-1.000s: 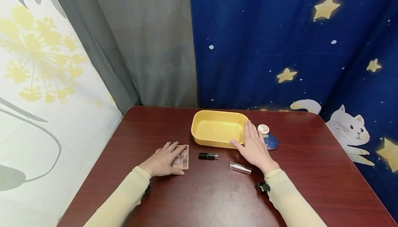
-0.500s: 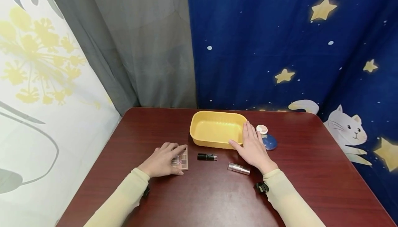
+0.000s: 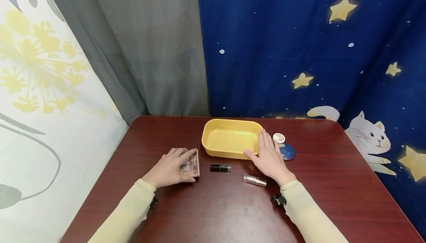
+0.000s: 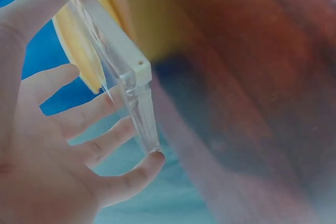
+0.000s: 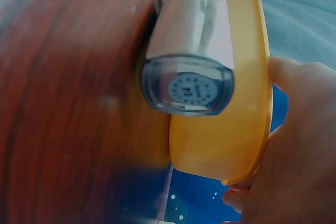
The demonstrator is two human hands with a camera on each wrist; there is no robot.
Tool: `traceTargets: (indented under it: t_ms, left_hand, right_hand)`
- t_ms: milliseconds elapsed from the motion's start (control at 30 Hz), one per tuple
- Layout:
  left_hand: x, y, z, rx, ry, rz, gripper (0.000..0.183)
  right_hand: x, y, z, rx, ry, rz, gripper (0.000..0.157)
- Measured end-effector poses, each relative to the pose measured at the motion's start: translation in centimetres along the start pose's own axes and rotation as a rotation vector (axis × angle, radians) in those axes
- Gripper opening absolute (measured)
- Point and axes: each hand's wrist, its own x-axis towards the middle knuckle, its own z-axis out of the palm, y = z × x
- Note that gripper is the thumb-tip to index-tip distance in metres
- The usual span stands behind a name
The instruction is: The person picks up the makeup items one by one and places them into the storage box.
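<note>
The palette (image 3: 190,165), left of the tub (image 3: 223,153), likely light, stiff and brittle, is best clamped edgewise between thumb and fingers, as the left hand (image 3: 170,168) does, the right hand (image 3: 270,160) resting straight-fingered on the tub.

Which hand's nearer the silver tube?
Right: right hand is just beyond and right of the silver tube; left hand is farther off, to its left, holding the palette.
</note>
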Motion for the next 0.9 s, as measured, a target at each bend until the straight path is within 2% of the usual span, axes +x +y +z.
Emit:
traceTargets:
  t_ms: [300,433,633,900]
  left_hand:
    - [1.2,0.4,-2.0,-0.046,0.046,-0.026,0.094]
    - [2.0,0.6,-2.7,-0.044,0.066,-0.014,0.095]
    - [4.0,1.3,-3.6,-0.032,0.067,0.008,0.096]
    - [7.0,2.2,-4.5,-0.073,0.078,0.058,0.098]
  right_hand:
    - [0.1,0.0,0.0,-0.005,0.016,-0.006,0.105]
    - [0.0,0.0,0.1,-0.005,0.024,-0.014,0.106]
    - [0.0,-0.1,0.0,-0.019,0.013,-0.005,0.107]
    - [0.1,0.0,0.2,-0.011,0.028,-0.008,0.105]
